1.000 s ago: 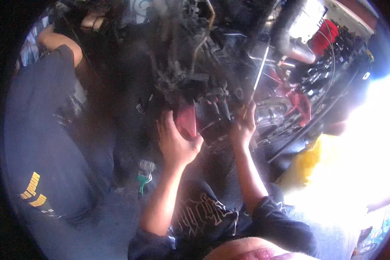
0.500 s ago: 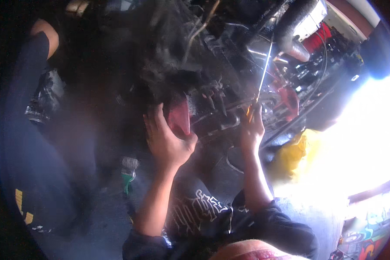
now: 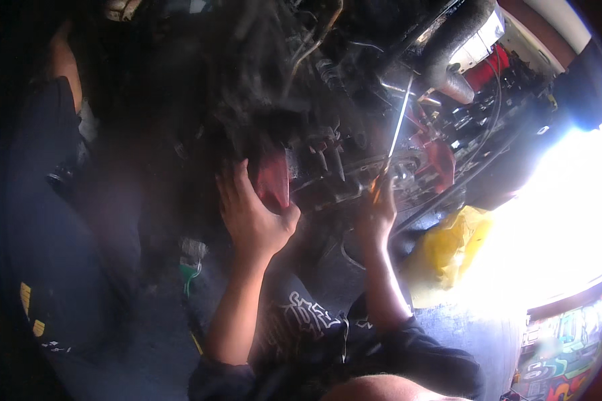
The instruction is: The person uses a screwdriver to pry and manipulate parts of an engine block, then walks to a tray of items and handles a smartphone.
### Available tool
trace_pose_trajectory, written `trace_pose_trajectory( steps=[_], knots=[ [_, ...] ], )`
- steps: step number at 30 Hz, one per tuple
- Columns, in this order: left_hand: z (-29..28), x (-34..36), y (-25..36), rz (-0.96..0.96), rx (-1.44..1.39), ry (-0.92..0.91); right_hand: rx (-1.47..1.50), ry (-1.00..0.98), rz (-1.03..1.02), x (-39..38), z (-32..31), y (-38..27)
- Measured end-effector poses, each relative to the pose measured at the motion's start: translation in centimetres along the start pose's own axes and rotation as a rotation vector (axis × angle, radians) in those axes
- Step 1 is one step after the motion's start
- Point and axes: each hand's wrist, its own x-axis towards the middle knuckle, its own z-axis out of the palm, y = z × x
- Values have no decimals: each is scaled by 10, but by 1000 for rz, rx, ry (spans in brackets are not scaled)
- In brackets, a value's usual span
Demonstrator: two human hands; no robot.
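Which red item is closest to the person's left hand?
The dull red tapered piece, between thumb and fingers of the left hand; the red angular part and bright red object lie farther right.

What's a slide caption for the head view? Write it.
Left hand at red part, right hand holding slender tool.

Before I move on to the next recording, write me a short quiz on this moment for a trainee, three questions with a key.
1. What colour is the part beside the left hand?
2. True or false: the yellow bag-like item is left of the left hand.
3. What holds the long-shafted tool? A, the left hand; B, the right hand; C, neither hand.

Key:
1. Red.
2. False; it is right of the right hand.
3. B.
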Motion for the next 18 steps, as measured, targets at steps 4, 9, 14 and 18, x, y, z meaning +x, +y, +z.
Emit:
trace_pose_trajectory(
  steps=[4, 9, 14, 18],
  knots=[
    [4, 2, -6, -6, -80, -6, -122, 24, 128, 16, 1, -21],
    [9, -1, 1, -21, -57, -27, -170, 115, -127, 19, -1, -1],
    [12, -2, -8, 37, -58, -16, -246, 55, -18, 6, 1, 21],
    [11, -2, -12, 14, -40, -24, -226, -7, 73, 17, 6, -11]
  ],
)
